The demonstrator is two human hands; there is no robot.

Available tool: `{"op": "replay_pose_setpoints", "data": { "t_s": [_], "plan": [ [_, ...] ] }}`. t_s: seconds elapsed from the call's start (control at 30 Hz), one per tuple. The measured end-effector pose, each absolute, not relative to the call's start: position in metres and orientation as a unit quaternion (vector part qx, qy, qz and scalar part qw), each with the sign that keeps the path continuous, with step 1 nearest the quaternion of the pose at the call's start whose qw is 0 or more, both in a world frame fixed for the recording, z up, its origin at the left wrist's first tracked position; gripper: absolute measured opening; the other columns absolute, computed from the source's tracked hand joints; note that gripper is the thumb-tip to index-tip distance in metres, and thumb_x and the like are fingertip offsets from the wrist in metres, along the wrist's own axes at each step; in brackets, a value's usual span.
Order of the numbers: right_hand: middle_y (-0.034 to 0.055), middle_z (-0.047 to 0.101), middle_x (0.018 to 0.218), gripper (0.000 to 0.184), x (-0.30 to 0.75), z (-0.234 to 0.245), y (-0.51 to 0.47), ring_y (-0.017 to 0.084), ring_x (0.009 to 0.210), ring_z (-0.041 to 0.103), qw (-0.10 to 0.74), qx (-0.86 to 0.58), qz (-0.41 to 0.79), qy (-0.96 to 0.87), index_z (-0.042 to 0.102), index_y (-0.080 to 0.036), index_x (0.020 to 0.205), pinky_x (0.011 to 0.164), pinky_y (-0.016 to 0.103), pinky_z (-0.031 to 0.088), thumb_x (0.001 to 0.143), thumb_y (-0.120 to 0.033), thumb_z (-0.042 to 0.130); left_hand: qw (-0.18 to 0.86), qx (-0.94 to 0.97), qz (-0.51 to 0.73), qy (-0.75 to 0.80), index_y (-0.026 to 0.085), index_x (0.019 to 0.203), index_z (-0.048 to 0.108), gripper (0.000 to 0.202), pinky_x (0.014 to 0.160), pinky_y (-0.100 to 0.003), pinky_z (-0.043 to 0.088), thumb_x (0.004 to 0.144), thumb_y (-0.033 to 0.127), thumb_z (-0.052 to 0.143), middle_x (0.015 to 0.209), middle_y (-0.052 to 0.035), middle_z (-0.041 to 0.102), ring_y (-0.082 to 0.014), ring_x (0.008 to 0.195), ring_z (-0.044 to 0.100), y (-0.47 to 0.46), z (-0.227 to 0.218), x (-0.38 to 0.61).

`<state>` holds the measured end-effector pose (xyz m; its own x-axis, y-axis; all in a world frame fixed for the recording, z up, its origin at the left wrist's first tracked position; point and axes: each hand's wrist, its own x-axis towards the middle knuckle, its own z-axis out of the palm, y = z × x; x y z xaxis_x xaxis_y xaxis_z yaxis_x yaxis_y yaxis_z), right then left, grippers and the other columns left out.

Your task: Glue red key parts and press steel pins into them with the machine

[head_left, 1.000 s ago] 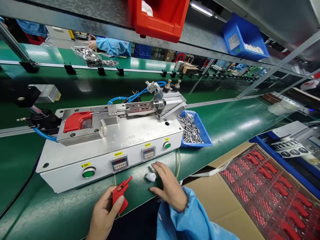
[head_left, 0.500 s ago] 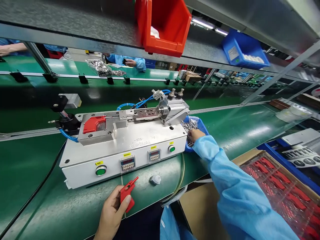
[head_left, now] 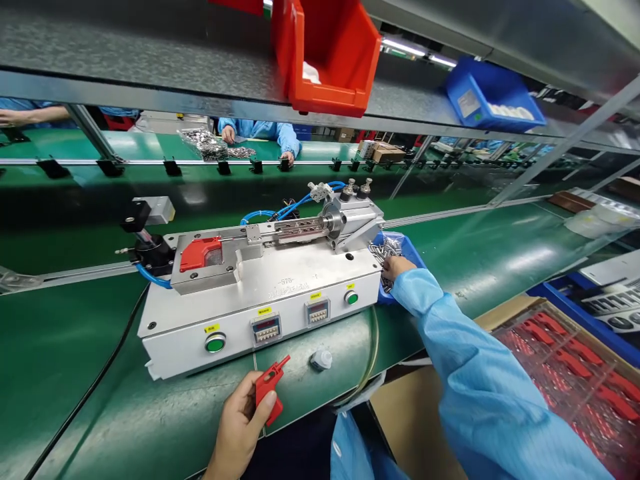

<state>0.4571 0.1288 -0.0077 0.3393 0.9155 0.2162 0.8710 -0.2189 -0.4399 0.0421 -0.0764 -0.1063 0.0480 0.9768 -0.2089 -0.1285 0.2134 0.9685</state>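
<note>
My left hand grips a red plastic pistol-shaped part between thumb and fingers, its thin tip pointing up and to the right. It is held low over the front of the bench. At the right end of the machine, my right hand reaches into a blue bin of small metal pins. Its fingers are bent together among the pins, and the fingertips are hidden. The white bench machine has a similar red part lying in its metal fixture at the left.
A small white-capped bottle stands before the machine. At right, a carton holds a clear tray of red parts. Overhead, a shelf carries a red bin and a blue bin. Co-workers' hands show at the opposite bench.
The view has shifted slightly, so the bench and machine appear a little further right. My left hand still holds the red part, and my right hand stays in the pin bin.
</note>
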Motion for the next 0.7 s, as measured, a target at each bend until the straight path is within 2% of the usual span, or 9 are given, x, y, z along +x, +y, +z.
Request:
{"op": "replay_pose_setpoints", "data": {
  "t_s": [0.13,0.23,0.3,0.37,0.47,0.57,0.63,0.7],
  "plan": [
    [0.0051,0.071,0.103,0.026,0.450,0.007,0.136,0.017,0.090,0.069,0.139,-0.796,0.076,-0.584,0.070,-0.015,0.105,0.084,0.036,0.061,0.104,-0.040,0.069,0.615,0.429,0.448,0.486,0.018,0.095,0.072,0.047,0.059,-0.025,0.053,0.086,0.064,0.076,0.071,0.0002,0.062,-0.0171,0.063,0.060,-0.073,-0.111,0.038],
    [0.0057,0.073,0.095,0.019,0.450,0.021,0.131,0.020,0.091,0.071,0.129,-0.787,0.076,-0.599,0.072,-0.016,0.095,0.090,0.040,0.061,0.100,-0.034,0.071,0.617,0.419,0.461,0.481,0.019,0.093,0.072,0.046,0.058,-0.025,0.053,0.087,0.064,0.076,0.069,0.0005,0.062,-0.0167,0.061,0.059,-0.073,-0.114,0.035],
    [0.0068,0.075,0.089,0.015,0.451,0.031,0.119,0.023,0.088,0.073,0.151,-0.772,0.073,-0.613,0.073,-0.017,0.089,0.091,0.042,0.062,0.095,-0.030,0.071,0.617,0.409,0.472,0.480,0.019,0.093,0.071,0.044,0.058,-0.024,0.052,0.088,0.063,0.075,0.069,0.0013,0.060,-0.0158,0.061,0.057,-0.075,-0.114,0.036],
    [0.0079,0.077,0.091,0.015,0.453,0.042,0.103,0.026,0.087,0.074,0.181,-0.754,0.072,-0.628,0.075,-0.019,0.091,0.090,0.042,0.063,0.092,-0.032,0.068,0.619,0.405,0.473,0.478,0.019,0.093,0.071,0.043,0.058,-0.023,0.051,0.088,0.062,0.076,0.070,0.0017,0.060,-0.0151,0.061,0.056,-0.076,-0.112,0.038],
    [0.0081,0.078,0.097,0.029,0.448,0.061,0.078,0.026,0.089,0.076,0.225,-0.725,0.084,-0.646,0.076,-0.020,0.100,0.087,0.041,0.065,0.092,-0.046,0.066,0.626,0.407,0.467,0.474,0.019,0.092,0.072,0.043,0.058,-0.023,0.050,0.086,0.062,0.078,0.071,0.0016,0.059,-0.0147,0.062,0.056,-0.077,-0.113,0.040],
    [0.0089,0.078,0.097,0.043,0.428,0.080,0.062,0.027,0.093,0.076,0.313,-0.669,0.121,-0.663,0.074,-0.021,0.108,0.089,0.041,0.065,0.087,-0.059,0.072,0.638,0.418,0.452,0.463,0.019,0.092,0.071,0.044,0.058,-0.023,0.049,0.087,0.062,0.077,0.071,0.0017,0.058,-0.0149,0.062,0.055,-0.076,-0.115,0.039],
    [0.0091,0.077,0.098,0.051,0.406,0.091,0.058,0.028,0.096,0.076,0.364,-0.623,0.143,-0.678,0.073,-0.021,0.114,0.090,0.041,0.065,0.084,-0.063,0.077,0.634,0.423,0.453,0.463,0.019,0.095,0.071,0.043,0.059,-0.024,0.049,0.089,0.061,0.076,0.072,0.0018,0.058,-0.0155,0.064,0.055,-0.076,-0.117,0.039],
    [0.0090,0.077,0.100,0.050,0.379,0.101,0.060,0.027,0.096,0.075,0.375,-0.584,0.152,-0.704,0.074,-0.022,0.114,0.089,0.040,0.065,0.086,-0.063,0.076,0.623,0.424,0.464,0.465,0.019,0.098,0.071,0.042,0.062,-0.024,0.049,0.091,0.060,0.074,0.075,0.0016,0.059,-0.0158,0.066,0.055,-0.075,-0.117,0.041]
  ]
}}
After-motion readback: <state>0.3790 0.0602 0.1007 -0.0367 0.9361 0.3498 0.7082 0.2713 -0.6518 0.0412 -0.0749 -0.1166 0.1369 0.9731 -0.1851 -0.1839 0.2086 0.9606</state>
